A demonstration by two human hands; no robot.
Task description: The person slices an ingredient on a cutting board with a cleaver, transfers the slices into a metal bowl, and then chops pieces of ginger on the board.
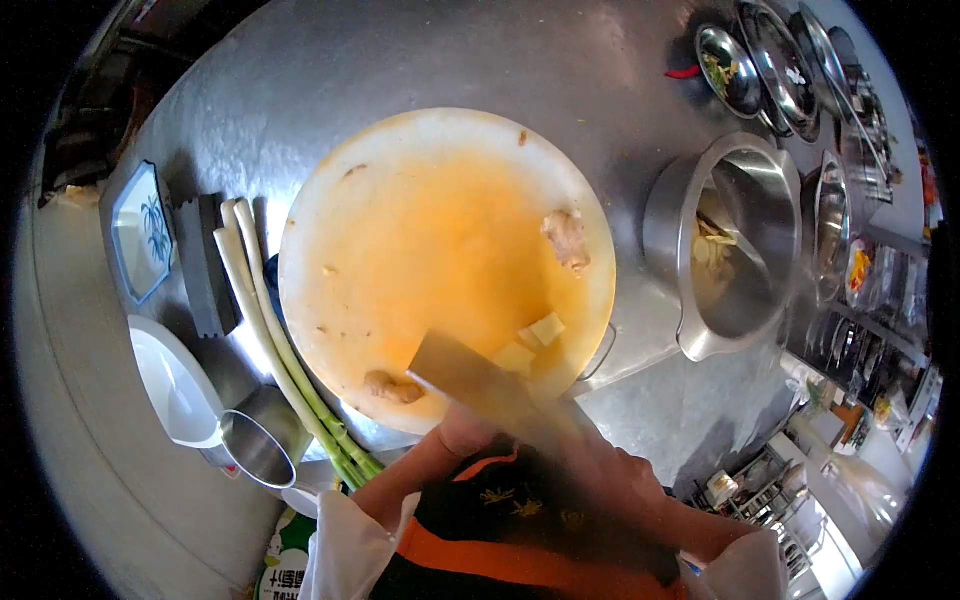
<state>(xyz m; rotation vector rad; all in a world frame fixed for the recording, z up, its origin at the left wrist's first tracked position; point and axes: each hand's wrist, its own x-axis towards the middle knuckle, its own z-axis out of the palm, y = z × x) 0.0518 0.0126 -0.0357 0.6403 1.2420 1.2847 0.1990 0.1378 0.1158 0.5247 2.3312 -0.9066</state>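
My right hand (610,458), blurred by motion, grips a cleaver (470,372) whose broad blade slants over the near edge of a round white chopping board (440,125). My left hand (466,432) is close behind the blade at the board's near edge; its fingers are mostly hidden. Pale flat slices (543,330) lie on the board just beyond the cleaver. A knob of ginger (392,387) rests left of the blade tip, and another ginger piece (567,240) sits near the board's right rim. The middle of the board is stained orange.
Long leeks (262,310) lie along the board's left side, beside a metal cup (262,438), a white bowl (172,385) and a blue-rimmed dish (142,232). On the right stands a deep steel pot (663,215) with sliced pieces inside. Steel bowls (728,72) line the back right.
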